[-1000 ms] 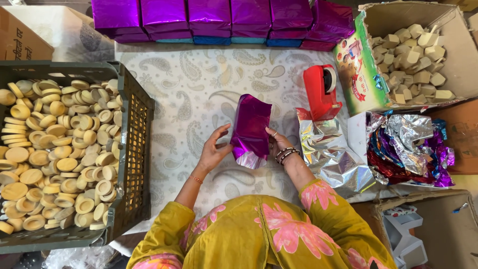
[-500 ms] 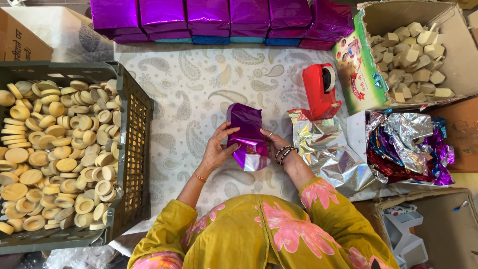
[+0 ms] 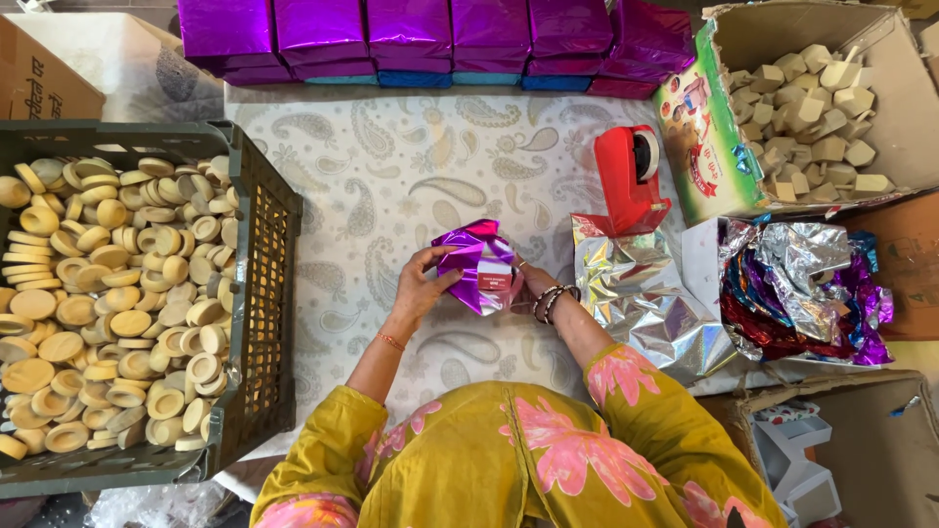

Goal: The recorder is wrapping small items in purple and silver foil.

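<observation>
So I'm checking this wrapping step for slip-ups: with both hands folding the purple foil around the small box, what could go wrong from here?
1. The purple foil stands up in loose folds between the left hand and right hand; it may crease unevenly or spring open.
2. The red tape dispenser sits apart, beyond the silver foil sheets; reaching for it probably means letting go with one hand.
3. A sleeve could drag those loose sheets.

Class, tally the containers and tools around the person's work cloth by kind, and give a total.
Dark plastic crate of round discs: 1
Open cardboard box of pale blocks: 1
Red tape dispenser: 1
Purple foil packet in the hands: 1
Total: 4
</observation>
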